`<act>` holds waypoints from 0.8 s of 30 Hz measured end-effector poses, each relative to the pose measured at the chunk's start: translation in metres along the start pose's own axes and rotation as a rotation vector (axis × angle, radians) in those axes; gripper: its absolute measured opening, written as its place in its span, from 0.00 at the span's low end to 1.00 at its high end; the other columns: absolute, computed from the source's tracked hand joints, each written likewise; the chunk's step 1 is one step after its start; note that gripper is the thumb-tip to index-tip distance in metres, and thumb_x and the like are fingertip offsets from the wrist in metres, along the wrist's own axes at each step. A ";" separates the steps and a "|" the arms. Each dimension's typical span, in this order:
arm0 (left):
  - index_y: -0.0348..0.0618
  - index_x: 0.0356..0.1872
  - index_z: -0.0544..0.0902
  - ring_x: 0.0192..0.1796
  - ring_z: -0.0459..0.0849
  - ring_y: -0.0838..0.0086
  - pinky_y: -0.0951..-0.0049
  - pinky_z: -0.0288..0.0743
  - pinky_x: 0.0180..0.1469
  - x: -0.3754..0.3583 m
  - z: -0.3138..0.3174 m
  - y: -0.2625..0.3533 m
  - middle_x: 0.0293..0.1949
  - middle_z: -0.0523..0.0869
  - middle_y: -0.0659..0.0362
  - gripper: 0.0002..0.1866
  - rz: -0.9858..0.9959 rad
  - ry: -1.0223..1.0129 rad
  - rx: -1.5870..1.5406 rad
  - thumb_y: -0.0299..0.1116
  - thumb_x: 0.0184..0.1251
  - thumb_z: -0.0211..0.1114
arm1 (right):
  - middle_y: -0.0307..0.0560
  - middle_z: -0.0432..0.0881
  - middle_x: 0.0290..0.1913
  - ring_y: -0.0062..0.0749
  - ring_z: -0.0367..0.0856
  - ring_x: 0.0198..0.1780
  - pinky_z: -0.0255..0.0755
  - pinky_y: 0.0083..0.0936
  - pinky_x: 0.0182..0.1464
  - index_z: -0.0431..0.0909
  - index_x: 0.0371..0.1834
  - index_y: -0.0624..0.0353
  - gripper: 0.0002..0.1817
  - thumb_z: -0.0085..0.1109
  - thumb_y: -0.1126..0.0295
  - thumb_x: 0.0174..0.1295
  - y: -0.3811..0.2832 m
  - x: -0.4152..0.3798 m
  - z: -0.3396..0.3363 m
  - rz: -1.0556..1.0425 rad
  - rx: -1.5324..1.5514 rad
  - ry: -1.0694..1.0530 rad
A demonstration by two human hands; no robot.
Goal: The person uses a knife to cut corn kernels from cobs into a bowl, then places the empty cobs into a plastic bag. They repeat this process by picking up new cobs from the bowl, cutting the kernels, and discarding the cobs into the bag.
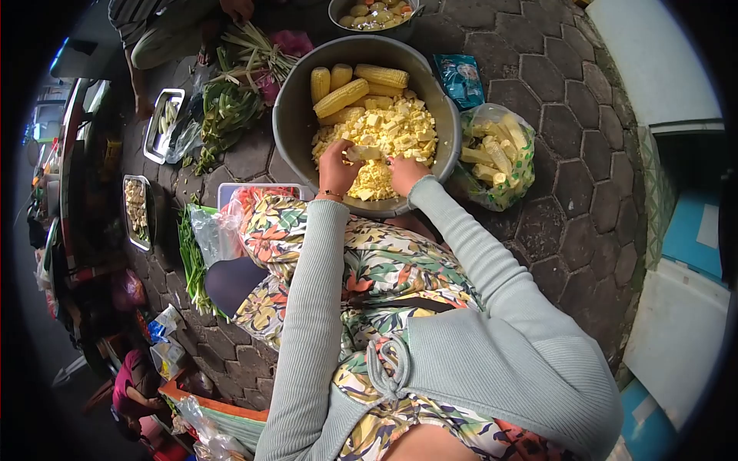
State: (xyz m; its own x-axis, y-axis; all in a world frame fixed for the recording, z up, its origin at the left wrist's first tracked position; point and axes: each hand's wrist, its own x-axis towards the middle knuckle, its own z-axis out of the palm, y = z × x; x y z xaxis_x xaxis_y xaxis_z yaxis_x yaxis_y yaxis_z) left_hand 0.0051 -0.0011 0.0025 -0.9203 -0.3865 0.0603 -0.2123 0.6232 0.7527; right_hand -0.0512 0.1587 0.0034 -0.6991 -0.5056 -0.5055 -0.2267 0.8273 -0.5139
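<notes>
My left hand is closed on a pale, partly stripped corn cob above the big grey basin. Close by on the right, my right hand has its fingers curled together near the cob's end; what they grip is hidden. Under both hands lies a heap of cut corn kernels, some in chunks. Several whole yellow corn cobs rest at the basin's far left side.
Right of the basin stands a plastic bag of stripped cobs, with a blue packet beyond. A pot of potatoes is behind. Leafy greens, metal trays and green onions lie left. Another person sits at upper left.
</notes>
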 end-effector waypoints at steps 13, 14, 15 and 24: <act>0.37 0.30 0.77 0.31 0.79 0.65 0.73 0.74 0.33 -0.003 0.003 0.000 0.28 0.79 0.54 0.17 0.010 0.098 0.069 0.26 0.33 0.70 | 0.54 0.76 0.45 0.43 0.75 0.47 0.70 0.33 0.48 0.75 0.44 0.60 0.19 0.55 0.67 0.47 0.016 0.053 0.033 0.100 -0.279 -0.200; 0.36 0.30 0.77 0.30 0.79 0.65 0.73 0.74 0.33 -0.005 0.004 -0.002 0.28 0.78 0.54 0.17 0.019 0.096 0.092 0.26 0.33 0.70 | 0.54 0.76 0.46 0.43 0.75 0.47 0.70 0.33 0.48 0.75 0.44 0.60 0.18 0.54 0.67 0.48 0.017 0.053 0.035 0.105 -0.297 -0.205; 0.36 0.30 0.77 0.29 0.79 0.66 0.73 0.74 0.33 -0.006 0.003 0.001 0.28 0.78 0.54 0.17 0.026 0.091 0.115 0.26 0.33 0.70 | 0.54 0.76 0.46 0.43 0.75 0.47 0.70 0.33 0.49 0.75 0.44 0.60 0.18 0.53 0.68 0.49 0.017 0.052 0.036 0.110 -0.315 -0.213; 0.35 0.21 0.73 0.19 0.72 0.71 0.74 0.68 0.24 -0.010 -0.013 0.002 0.19 0.74 0.56 0.19 -0.137 0.151 0.036 0.34 0.34 0.74 | 0.57 0.78 0.38 0.46 0.77 0.41 0.71 0.35 0.44 0.75 0.39 0.63 0.14 0.44 0.67 0.54 0.019 0.032 0.019 -0.035 -0.347 -0.127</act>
State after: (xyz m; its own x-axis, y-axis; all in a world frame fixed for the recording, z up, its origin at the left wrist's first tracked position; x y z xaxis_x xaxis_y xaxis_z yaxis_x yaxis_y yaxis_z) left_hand 0.0188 -0.0051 0.0120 -0.8229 -0.5652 0.0588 -0.3463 0.5808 0.7367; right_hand -0.0645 0.1536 -0.0359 -0.6021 -0.5436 -0.5848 -0.4807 0.8316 -0.2781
